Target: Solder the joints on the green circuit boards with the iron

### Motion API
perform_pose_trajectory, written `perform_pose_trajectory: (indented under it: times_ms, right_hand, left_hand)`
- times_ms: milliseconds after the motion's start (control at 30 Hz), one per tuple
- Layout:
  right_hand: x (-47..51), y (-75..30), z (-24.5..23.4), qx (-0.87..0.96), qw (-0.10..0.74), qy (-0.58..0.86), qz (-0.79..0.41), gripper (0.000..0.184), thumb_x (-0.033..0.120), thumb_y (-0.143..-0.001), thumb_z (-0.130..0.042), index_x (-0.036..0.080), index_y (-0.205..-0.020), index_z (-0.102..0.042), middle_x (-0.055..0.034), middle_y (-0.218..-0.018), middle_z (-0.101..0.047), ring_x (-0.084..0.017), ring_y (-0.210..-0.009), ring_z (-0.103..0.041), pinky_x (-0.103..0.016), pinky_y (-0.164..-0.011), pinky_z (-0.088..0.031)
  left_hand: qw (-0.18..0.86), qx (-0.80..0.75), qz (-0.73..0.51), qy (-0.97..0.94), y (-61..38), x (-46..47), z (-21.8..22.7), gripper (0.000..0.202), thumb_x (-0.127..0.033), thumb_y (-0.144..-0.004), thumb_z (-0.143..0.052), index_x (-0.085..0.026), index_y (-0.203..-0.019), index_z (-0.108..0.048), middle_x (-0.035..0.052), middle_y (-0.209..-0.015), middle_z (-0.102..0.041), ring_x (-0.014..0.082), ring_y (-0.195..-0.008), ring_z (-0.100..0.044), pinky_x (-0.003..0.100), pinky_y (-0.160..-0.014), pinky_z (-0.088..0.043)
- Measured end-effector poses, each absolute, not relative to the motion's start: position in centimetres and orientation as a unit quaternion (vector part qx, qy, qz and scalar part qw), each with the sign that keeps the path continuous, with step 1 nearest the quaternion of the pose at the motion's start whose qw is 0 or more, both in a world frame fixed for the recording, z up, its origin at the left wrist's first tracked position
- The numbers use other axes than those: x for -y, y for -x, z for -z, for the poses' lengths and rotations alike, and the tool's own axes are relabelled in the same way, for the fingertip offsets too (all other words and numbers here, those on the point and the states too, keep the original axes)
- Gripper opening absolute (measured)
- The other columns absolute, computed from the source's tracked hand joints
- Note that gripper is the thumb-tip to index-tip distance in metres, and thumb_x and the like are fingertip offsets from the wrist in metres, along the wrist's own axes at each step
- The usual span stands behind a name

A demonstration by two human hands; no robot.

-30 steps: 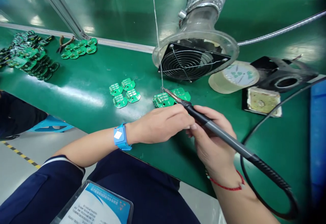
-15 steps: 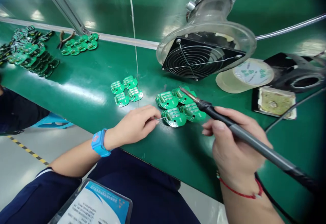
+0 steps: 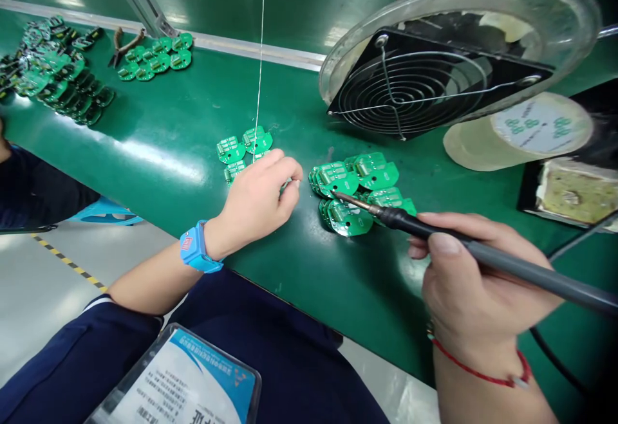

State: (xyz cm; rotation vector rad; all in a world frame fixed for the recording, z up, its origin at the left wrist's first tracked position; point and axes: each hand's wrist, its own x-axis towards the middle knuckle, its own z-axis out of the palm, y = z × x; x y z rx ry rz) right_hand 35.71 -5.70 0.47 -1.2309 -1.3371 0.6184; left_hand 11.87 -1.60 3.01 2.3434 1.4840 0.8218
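Note:
My right hand [image 3: 483,276] is closed around a soldering iron [image 3: 410,221], held like a pen. The iron's tip points left, over stacked green circuit boards [image 3: 379,172]; whether it touches one I cannot tell. Left of that stack, my left hand [image 3: 258,195] is pinched on a thin solder wire [image 3: 261,57] that comes down from above. Only a tiny bit shows at the fingertips. Behind this hand lies a smaller group of green circuit boards [image 3: 230,149], partly covered by it.
A fume extractor fan [image 3: 405,99] hangs low at the right. Beside it are a tape roll [image 3: 463,141] and a soldering sponge tray [image 3: 574,195]. Further left lie pliers [image 3: 117,47], more boards [image 3: 157,60] and a large pile of boards [image 3: 62,83]. Another person's sleeve [image 3: 38,186] shows at the left edge.
My left hand has risen and drawn slightly away from the stack, now covering part of the smaller board group. The iron's tip has come down from the rear board to the left one. The view has shifted.

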Motion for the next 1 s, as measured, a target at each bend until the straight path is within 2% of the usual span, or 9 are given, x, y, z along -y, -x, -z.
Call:
perform_pose_trajectory:
  times_ms: [167, 400, 600, 800, 1000]
  right_hand:
    - [5.8, -35.8, -0.8, 0.575, 0.567, 0.525, -0.269, 0.014, 0.027, -0.081, -0.07, 0.029, -0.093, -0.076, 0.0037, -0.064, -0.065, -0.013, -0.049, -0.055, -0.031, -0.041, -0.038]
    - [5.7, -35.6, -0.8, 0.577, 0.567, 0.531, -0.254, 0.015, 0.027, -0.08, -0.071, 0.031, -0.093, -0.076, 0.0038, -0.063, -0.064, -0.013, -0.048, -0.055, -0.031, -0.041, -0.039]
    - [5.6, -35.6, -0.6, 0.559, 0.602, 0.522, -0.227, 0.015, 0.029, -0.078, -0.072, 0.033, -0.091, -0.078, 0.0034, -0.061, -0.065, -0.012, -0.046, -0.055, -0.03, -0.038, -0.037]
    - [4.8, -36.6, -0.4, 0.483, 0.675, 0.527, -0.182, 0.013, 0.034, -0.068, -0.075, 0.026, -0.079, -0.079, -0.0011, -0.06, -0.066, -0.013, -0.041, -0.052, -0.029, -0.033, -0.032]
    - [4.1, -37.4, -0.2, 0.449, 0.685, 0.552, -0.159, 0.011, 0.025, -0.065, -0.071, 0.023, -0.073, -0.078, 0.0008, -0.053, -0.062, -0.012, -0.038, -0.05, -0.028, -0.032, -0.03]
  left_hand:
    - [0.096, -0.499, -0.264, -0.82, -12.3, 1.5, -2.7, 0.014, -0.009, -0.089, -0.048, -0.015, -0.083, -0.059, -0.0001, -0.074, -0.051, 0.0115, -0.064, -0.046, 0.025, -0.061, -0.038]
    - [0.067, -0.489, -0.205, -0.845, -13.0, 1.6, -2.8, 0.022, -0.016, -0.096, -0.043, -0.014, -0.087, -0.063, 0.004, -0.081, -0.057, 0.0152, -0.073, -0.055, 0.028, -0.068, -0.045]
    - [0.115, -0.444, -0.29, -0.84, -12.3, 1.3, -2.8, 0.024, -0.006, -0.091, -0.045, -0.012, -0.098, -0.067, 0.0047, -0.085, -0.059, 0.0137, -0.078, -0.058, 0.027, -0.072, -0.05]
    - [0.149, -0.432, -0.307, -0.835, -12.7, 0.1, -4.0, 0.019, -0.002, -0.087, -0.048, -0.014, -0.087, -0.062, 0.002, -0.08, -0.059, 0.0128, -0.074, -0.055, 0.027, -0.068, -0.048]
    - [0.038, -0.436, -0.223, -0.871, -15.4, -1.3, -3.6, 0.02, -0.008, -0.089, -0.048, -0.017, -0.082, -0.064, 0.0049, -0.084, -0.061, 0.0213, -0.083, -0.054, 0.036, -0.073, -0.04]
